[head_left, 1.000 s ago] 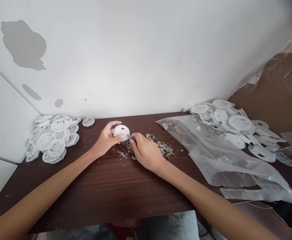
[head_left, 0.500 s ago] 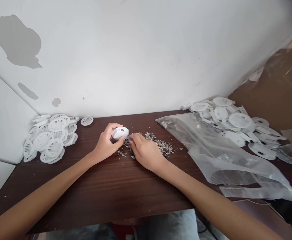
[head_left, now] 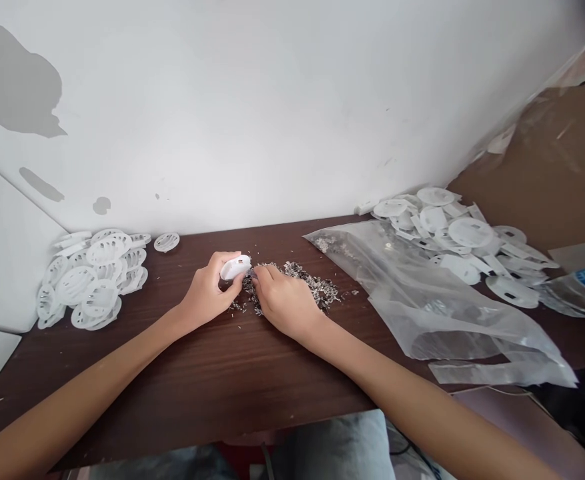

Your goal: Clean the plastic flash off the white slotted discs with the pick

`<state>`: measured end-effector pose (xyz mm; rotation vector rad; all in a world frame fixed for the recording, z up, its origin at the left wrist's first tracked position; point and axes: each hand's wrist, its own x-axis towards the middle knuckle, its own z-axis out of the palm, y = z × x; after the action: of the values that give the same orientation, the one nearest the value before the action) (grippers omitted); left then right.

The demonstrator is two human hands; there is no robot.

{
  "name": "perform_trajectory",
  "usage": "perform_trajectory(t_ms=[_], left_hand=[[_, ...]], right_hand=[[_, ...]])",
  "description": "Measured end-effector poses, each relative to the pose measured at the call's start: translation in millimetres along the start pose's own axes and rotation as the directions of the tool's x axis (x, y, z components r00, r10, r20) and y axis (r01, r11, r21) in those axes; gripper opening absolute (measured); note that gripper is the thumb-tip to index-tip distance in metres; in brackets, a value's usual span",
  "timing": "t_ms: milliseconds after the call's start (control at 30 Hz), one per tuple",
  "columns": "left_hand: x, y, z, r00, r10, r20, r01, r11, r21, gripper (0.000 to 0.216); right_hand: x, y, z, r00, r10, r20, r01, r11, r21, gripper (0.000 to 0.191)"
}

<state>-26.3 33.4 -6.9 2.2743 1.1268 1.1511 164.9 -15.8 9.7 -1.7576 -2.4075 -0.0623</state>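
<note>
Between the thumb and fingers of my left hand (head_left: 207, 288) is a round white plastic disc (head_left: 235, 267), tilted, with a small rectangular slot in its face. My right hand (head_left: 286, 299) is closed just right of the disc, its fingertips pinched near the disc's edge. Whatever it pinches is too small and too covered to make out. Under and behind the right hand lies a heap of small metal pieces (head_left: 322, 288), part of it hidden by that hand.
White slotted discs (head_left: 76, 285) are piled at the left, one lone disc (head_left: 167, 242) beside them. More white discs (head_left: 471, 233) are heaped at the right. A clear plastic bag (head_left: 412, 300) lies in front of that heap, near a brown cardboard box (head_left: 552, 167).
The disc in my left hand has turned, now showing more edge-on. Both hands stay close together over the table. The whole view has shifted slightly.
</note>
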Motion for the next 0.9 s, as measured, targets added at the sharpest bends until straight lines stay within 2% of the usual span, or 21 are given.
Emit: perform_trajectory(t_ms=[200, 433, 667, 800, 900], left_hand=[[-3.4, 11.1, -0.4, 0.991, 0.070, 0.117, -0.088, 0.984, 0.153, 0.041], [-6.4, 16.7, -1.1, 0.984, 0.065, 0.163, -0.090, 0.984, 0.154, 0.052], [-7.1, 16.0, -4.9, 0.976, 0.082, 0.204, -0.105, 0.989, 0.102, 0.052], [-7.8, 13.4, -4.7, 0.979, 0.034, 0.201, -0.042, 0.998, 0.037, 0.054], [-7.3, 11.1, -4.2, 0.986, -0.013, 0.164, 0.030, 0.995, -0.098, 0.053]], right_hand=[[1.8, 4.3, 3.7, 1.000, 0.016, 0.005, -0.016, 1.000, -0.022, 0.034], [3.4, 3.5, 5.1, 0.999, 0.024, 0.031, -0.023, 0.999, -0.039, 0.034], [2.2, 1.2, 4.4, 0.998, 0.025, 0.051, -0.023, 0.999, -0.036, 0.032], [1.5, 0.9, 3.0, 0.999, 0.024, 0.048, -0.023, 0.999, -0.030, 0.031], [1.8, 1.2, 2.3, 0.999, 0.024, 0.032, -0.023, 0.999, -0.030, 0.029]])
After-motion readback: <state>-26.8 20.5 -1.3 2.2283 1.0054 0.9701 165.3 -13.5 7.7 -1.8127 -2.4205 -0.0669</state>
